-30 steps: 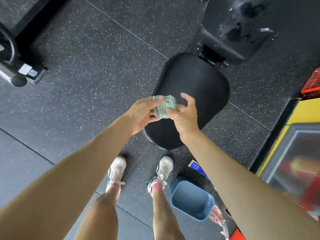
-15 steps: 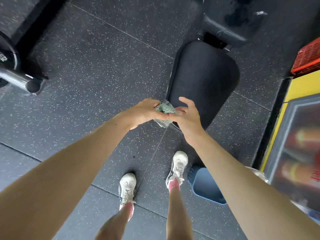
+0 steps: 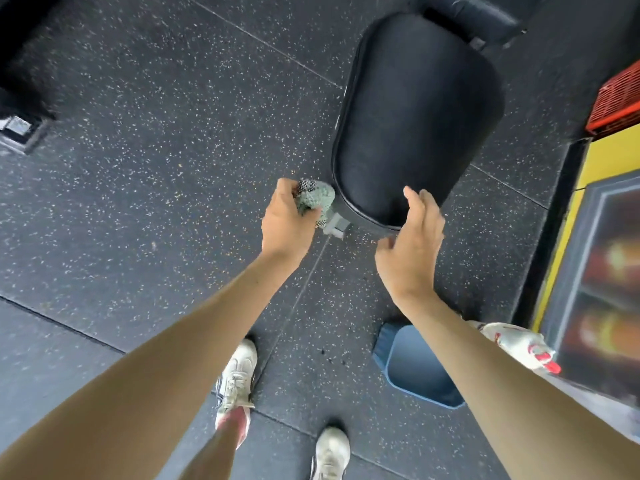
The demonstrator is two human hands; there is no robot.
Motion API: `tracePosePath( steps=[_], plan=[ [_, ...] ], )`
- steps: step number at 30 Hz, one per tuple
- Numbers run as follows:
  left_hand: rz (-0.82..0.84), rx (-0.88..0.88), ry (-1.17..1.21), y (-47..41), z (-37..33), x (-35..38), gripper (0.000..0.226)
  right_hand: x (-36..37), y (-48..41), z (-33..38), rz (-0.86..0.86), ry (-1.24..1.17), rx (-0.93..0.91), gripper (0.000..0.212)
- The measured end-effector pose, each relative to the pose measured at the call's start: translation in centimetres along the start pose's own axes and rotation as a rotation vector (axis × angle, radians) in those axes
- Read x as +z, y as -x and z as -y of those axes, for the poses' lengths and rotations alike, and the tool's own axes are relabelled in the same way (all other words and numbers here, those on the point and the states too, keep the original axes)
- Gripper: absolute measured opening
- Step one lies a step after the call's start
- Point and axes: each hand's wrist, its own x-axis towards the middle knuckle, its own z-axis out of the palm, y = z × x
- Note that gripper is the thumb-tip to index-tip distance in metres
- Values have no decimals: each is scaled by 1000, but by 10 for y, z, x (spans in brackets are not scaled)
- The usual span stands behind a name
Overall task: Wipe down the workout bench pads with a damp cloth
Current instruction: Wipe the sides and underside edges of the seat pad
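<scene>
- Over the near end of the bench, in the head view, your left hand is clenched around the balled green cloth, which sits just beside the left near corner of the black seat pad.
- Your right hand hangs over the pad's near edge with fingers loosely apart, holding nothing; whether it touches the pad, you cannot tell from here.
- Only a strip of the back pad shows at the top edge.
- Risk: the cloth is wadded tight, so it would likely meet the pad with a small patch and leave strips unwiped; open it flatter.
- Risk: a wet cloth held off the pad's edge could drip onto the rubber floor and make it slippery underfoot.
- Risk: the blue bin stands on the floor close to your feet; a careless step could knock it over.
- That bin shows a bare blue inside; whether it holds water is unclear.
- A red crate sits at the right edge, its contents out of sight.
</scene>
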Motion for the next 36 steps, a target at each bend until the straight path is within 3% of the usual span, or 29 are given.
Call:
tracePosePath(
  steps=[5, 8, 10, 12, 15, 18, 21, 26, 31, 33, 36],
  plan=[
    [-315, 169, 200, 3, 16, 49, 29, 39, 13, -36, -145, -60, -111, 88],
    [-337, 319, 227, 21, 27, 81, 26, 62, 14, -53, -242, -37, -187, 98],
    [-331, 456, 193, 31, 39, 97, 39, 77, 13, -62, -321, -16, -204, 99],
    [-401, 549, 198, 26, 52, 99, 36, 92, 10, -67, -432, 1, -228, 92],
    [-595, 510, 308, -3, 59, 94, 29, 110, -1, -66, -603, -17, -247, 85],
    [-529, 691, 282, 2, 55, 113, 38, 126, -14, -64, -786, -77, -209, 78],
    [-498, 933, 167, 2, 73, 129, 52, 136, -25, -59, -909, -189, -226, 54],
    [-712, 802, 316, -26, 67, 119, 39, 145, -33, -62, -972, -153, -297, 75],
    [-598, 1098, 151, -17, 88, 147, 41, 149, -38, -68, -1011, -153, -316, 69],
    [-569, 1132, 135, -17, 94, 147, 36, 149, -40, -69, -1026, -142, -327, 66],
    [-722, 829, 291, -29, 89, 128, 37, 150, -34, -69, -968, -105, -353, 83]
  ],
)
